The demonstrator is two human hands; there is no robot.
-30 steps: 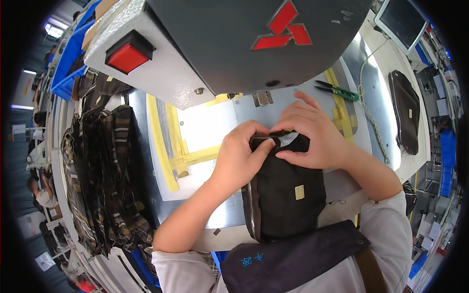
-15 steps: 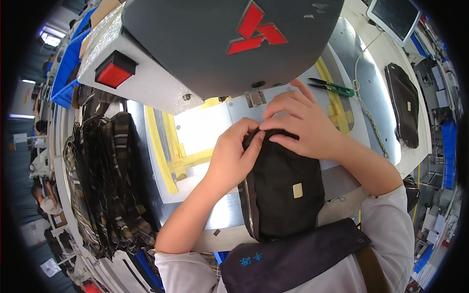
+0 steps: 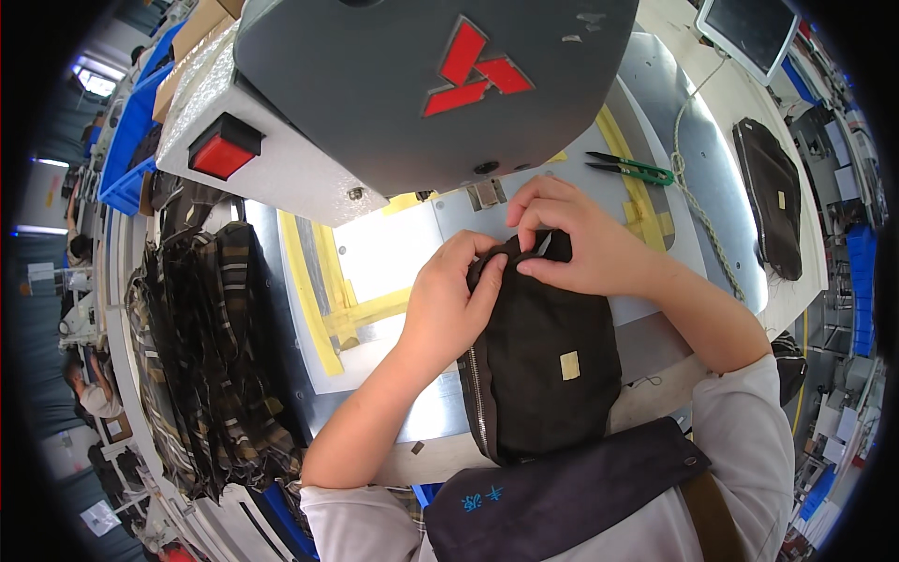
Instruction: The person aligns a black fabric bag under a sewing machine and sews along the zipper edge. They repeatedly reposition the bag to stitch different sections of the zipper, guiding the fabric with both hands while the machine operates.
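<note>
A black fabric pouch (image 3: 543,365) with a side zipper and a small tan label lies on the metal work plate (image 3: 440,412) under a grey sewing machine head (image 3: 412,84). My left hand (image 3: 449,304) grips the pouch's top left edge. My right hand (image 3: 571,244) pinches the top edge from the right, fingers folded over the fabric. Both hands hold the top of the pouch near the needle area, which is partly hidden.
Green-handled snips (image 3: 632,169) and a cord lie to the right on the plate. Another black pouch (image 3: 773,201) rests at far right. Dark straps hang in a bundle (image 3: 206,347) at left. Yellow tape strips (image 3: 323,300) mark the plate. A red button (image 3: 223,150) sits on the machine.
Both hands and the pouch's top edge have shifted slightly up toward the machine head, and my fingers have closed tighter over the fabric.
</note>
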